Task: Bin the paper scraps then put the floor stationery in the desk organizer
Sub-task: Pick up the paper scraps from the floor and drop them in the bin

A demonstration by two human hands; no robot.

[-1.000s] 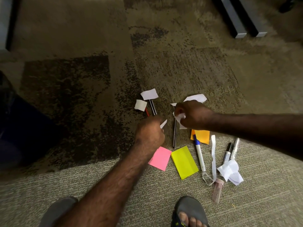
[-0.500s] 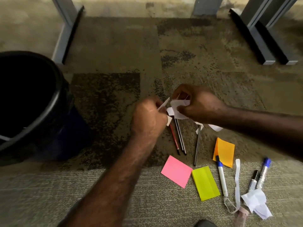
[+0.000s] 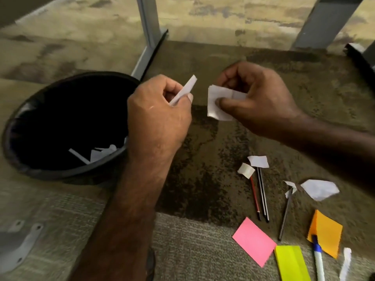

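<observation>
We are hovering beside the black bin [image 3: 26, 122], which is sitting just left of our left hand [image 3: 160, 118], the nearer one. Our right hand [image 3: 261, 98] is pinching folded white scraps [image 3: 218, 102]; the left is pinching a paper strip [image 3: 185, 90], its long axis slanting up-right.

Carpet [image 3: 203, 189] bears bin [image 3: 30, 122], pencils [image 3: 261, 195], scraps [image 3: 319, 188] (white), sticky notes [image 3: 253, 241].
</observation>
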